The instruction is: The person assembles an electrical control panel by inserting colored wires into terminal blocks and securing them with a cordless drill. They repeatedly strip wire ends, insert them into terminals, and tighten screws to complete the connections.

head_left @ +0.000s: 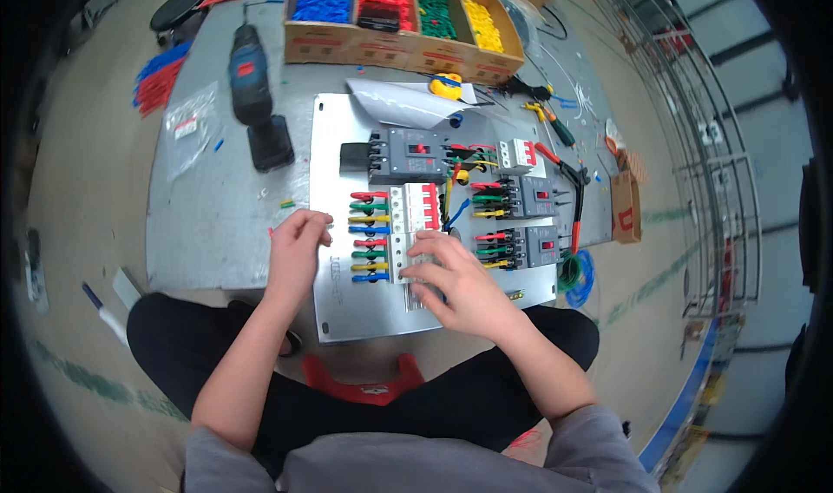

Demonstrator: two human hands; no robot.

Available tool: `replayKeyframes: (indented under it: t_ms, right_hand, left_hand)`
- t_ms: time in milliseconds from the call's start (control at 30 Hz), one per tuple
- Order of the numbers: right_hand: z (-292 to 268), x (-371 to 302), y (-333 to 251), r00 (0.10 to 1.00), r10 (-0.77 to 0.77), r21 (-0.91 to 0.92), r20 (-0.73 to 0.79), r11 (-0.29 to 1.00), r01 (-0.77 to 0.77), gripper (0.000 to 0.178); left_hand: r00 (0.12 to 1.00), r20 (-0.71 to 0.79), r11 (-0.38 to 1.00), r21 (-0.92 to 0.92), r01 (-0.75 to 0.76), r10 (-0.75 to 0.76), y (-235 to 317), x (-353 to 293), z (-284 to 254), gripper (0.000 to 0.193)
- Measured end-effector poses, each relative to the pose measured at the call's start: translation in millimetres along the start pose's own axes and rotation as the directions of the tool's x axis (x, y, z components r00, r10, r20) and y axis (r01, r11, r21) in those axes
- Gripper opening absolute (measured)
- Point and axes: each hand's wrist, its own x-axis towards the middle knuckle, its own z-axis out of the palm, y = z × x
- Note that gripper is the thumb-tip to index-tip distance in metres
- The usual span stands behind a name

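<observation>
A metal mounting plate [347, 311] lies before me, carrying several breakers. My left hand [297, 248] is over its left edge, thumb and fingertips pinched together; whatever they hold, if anything, is too small to make out. Fingers apart, my right hand [464, 289] reaches over the lower white miniature breaker [396, 257] in the middle, partly covering it, with fingertips at its face. Just above stands another white breaker with red levers [423, 205]. Short red, green, yellow and blue wires [369, 220] stick out from the left of both. A large grey breaker [415, 154] sits higher up.
Two smaller grey breakers [534, 196] sit on the plate's right side. A cordless drill [250, 89] lies at the left. Behind stands a cardboard box [347, 46] of sorted coloured caps. Red-handled cutters [573, 180] and a blue wire coil [583, 280] are at the right.
</observation>
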Motion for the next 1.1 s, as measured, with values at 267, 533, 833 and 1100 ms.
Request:
replayKeyframes:
  t_ms: [267,533,833,1100]
  right_hand:
    - [5,-6,-4,1.0,0.009,-0.04,0.028,0.999,-0.008,0.025]
    - [10,6,-8,0.999,0.008,-0.059,-0.035,0.998,-0.01,0.026]
    - [-4,70,-24,0.979,0.144,0.175,-0.143,0.977,-0.118,0.053]
    - [72,295,-41,0.954,-0.068,0.332,-0.293,0.928,0.168,0.071]
  left_hand:
    - [0.985,0.171,0.794,0.594,-0.128,0.03,30,-12,9,0.012]
    - [0.893,0.395,0.495,0.744,-0.448,0.215,32,-21,12,0.014]
    - [0.856,0.477,0.374,0.771,-0.516,0.198,29,-34,0,0.021]
    - [0.879,0.45,0.36,0.802,-0.476,0.159,28,-39,-10,0.031]
